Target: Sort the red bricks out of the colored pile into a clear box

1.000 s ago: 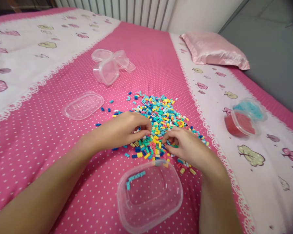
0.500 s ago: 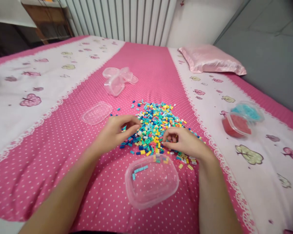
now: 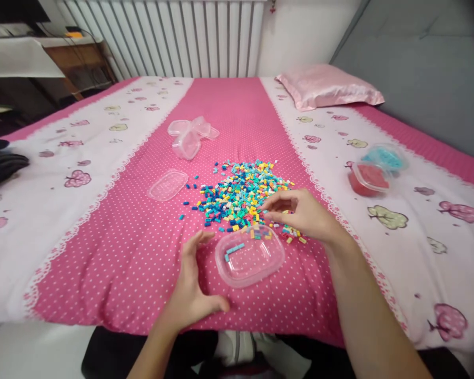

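My left hand [image 3: 193, 284] is open beside the clear plastic container [image 3: 249, 282], its thumb and fingers spread and apart from the container's left wall. A few light-blue toy bricks [image 3: 235, 248] lie inside the container toward its left, set in a bent row. My right hand [image 3: 300, 213] hovers at the near right edge of a heap of small coloured toy bricks [image 3: 240, 192]. Its thumb and fingertips come together in a pinch, and anything between them is too small to make out.
A clear lid [image 3: 168, 185] lies left of the heap, with several clear containers and lids [image 3: 187, 145] farther back. At the right stand a tub of red bricks [image 3: 368, 181] and one of blue bricks [image 3: 389, 158]. A pink pillow [image 3: 329, 87] rests at the back; something black [image 3: 2, 163] lies far left.
My left hand has left the brick heap, come back toward me and opened beside the container. My right hand stays at the heap's right edge. The view has shifted and tilted.
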`<act>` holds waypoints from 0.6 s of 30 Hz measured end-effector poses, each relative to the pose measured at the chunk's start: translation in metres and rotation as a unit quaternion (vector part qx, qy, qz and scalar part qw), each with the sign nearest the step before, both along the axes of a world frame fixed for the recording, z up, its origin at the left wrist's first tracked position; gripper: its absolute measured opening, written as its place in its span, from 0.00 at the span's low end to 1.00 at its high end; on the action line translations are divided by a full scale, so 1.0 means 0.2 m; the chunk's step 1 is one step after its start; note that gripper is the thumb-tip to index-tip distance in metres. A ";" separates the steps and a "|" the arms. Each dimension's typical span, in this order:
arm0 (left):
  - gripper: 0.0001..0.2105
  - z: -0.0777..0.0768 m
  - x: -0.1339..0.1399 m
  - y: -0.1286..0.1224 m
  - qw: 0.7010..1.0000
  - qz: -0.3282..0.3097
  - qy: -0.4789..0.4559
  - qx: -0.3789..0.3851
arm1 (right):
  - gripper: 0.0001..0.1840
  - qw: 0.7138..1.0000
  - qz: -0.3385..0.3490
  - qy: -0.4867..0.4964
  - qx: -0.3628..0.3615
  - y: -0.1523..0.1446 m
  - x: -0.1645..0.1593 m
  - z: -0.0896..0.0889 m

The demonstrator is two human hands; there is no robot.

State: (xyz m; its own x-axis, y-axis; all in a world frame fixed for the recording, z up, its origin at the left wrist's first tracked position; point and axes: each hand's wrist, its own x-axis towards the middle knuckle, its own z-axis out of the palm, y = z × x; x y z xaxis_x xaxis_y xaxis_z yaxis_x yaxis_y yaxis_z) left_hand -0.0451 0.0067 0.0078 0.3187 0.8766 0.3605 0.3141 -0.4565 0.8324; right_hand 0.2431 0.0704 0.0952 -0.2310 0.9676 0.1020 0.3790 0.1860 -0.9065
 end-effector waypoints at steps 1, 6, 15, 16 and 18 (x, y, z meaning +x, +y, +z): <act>0.58 0.00 0.00 0.01 1.000 -0.006 0.014 -0.001 | 0.03 1.000 -0.004 -0.016 0.014 -0.05 -0.03 0.03; 0.58 -0.02 0.00 0.02 0.999 -0.028 0.032 0.011 | 0.11 0.974 -0.026 -0.202 0.096 -0.23 -0.21 0.14; 0.58 -0.03 0.02 0.06 0.992 -0.003 0.094 0.079 | 0.11 0.892 -0.103 -0.436 0.065 -0.35 -0.41 0.17; 0.58 -0.03 0.02 0.06 0.992 0.003 0.096 0.080 | 0.11 0.887 -0.104 -0.446 0.061 -0.35 -0.41 0.16; 0.59 -0.03 0.04 0.06 0.992 0.016 0.095 0.077 | 0.11 0.879 -0.100 -0.464 0.053 -0.36 -0.43 0.15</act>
State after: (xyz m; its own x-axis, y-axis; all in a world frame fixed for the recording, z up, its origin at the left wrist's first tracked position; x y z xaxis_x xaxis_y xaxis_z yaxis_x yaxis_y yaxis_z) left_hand -0.0371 0.0182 0.0021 0.3666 0.8266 0.4270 0.4750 -0.5609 0.6780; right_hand 0.1575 -0.0019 0.1246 -0.0887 0.9947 0.0525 0.9804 0.0965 -0.1718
